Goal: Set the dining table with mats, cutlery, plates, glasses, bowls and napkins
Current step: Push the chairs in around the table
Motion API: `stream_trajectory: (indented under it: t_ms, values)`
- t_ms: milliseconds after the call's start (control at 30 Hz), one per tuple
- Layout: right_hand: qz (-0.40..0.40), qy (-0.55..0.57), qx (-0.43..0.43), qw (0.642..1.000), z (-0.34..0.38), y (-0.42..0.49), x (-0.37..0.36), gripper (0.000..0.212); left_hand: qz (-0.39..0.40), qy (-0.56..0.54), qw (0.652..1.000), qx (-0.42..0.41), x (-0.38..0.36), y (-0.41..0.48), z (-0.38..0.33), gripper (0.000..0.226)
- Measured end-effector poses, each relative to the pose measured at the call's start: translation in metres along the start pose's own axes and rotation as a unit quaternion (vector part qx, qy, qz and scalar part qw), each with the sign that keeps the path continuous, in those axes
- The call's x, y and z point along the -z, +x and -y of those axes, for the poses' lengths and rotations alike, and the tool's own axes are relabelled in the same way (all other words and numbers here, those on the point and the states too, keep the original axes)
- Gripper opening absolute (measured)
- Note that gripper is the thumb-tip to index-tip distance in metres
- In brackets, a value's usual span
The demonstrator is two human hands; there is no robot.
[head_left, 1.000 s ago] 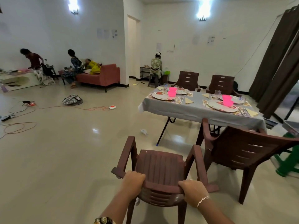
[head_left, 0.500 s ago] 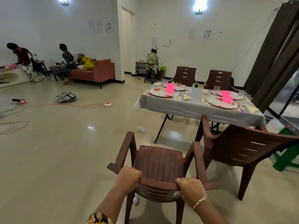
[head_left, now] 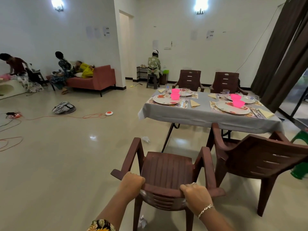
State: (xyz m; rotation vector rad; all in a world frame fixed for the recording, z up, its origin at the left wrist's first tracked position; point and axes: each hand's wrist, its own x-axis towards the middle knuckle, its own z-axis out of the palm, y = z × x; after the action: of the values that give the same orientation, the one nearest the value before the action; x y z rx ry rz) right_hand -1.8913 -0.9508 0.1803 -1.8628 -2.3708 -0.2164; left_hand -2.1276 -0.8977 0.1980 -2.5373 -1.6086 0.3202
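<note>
1. Head view: the left hand [head_left: 132, 181] and the right hand [head_left: 195, 194] each grip the top rail of a brown armchair [head_left: 166, 167]. The fingers are curled over the rail and pressed together. A bracelet circles the right wrist.
2. That armchair stands on the tiled floor with its seat facing the dining surface [head_left: 205, 114]. It is near the left end of the surface but apart from it.
3. A second chair [head_left: 260, 160] stands just beside the armchair on the right. It is turned at an angle, close to the hanging edge of the grey cloth.
4. The surface carries patterned mats [head_left: 183, 105], each with a plate on it. The near left plate [head_left: 164, 99] and the near right plate [head_left: 231, 108] each hold a pink bowl [head_left: 175, 96].
5. Glasses [head_left: 183, 93] stand behind the plates. A folded yellow napkin [head_left: 194, 103] lies right of the near left mat. Cutlery [head_left: 255, 113] lies between the near right plate and another napkin.
6. Two far chairs [head_left: 190, 79] stand at the opposite side of the surface.
7. Well apart on the left, people sit on a red sofa [head_left: 98, 79]. A patterned bag [head_left: 64, 107] and an orange cable [head_left: 66, 116] lie on the floor. Dark curtains [head_left: 283, 47] hang on the right.
</note>
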Motion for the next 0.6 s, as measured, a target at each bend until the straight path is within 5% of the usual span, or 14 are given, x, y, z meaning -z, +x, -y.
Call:
stream_trajectory:
  t_ms: [600]
  values:
    - [-0.023,0.005,-0.019,1.0,-0.019,0.123,-0.023,0.047,-0.028,-0.006,0.999,-0.032,0.001,0.125,0.069,0.028]
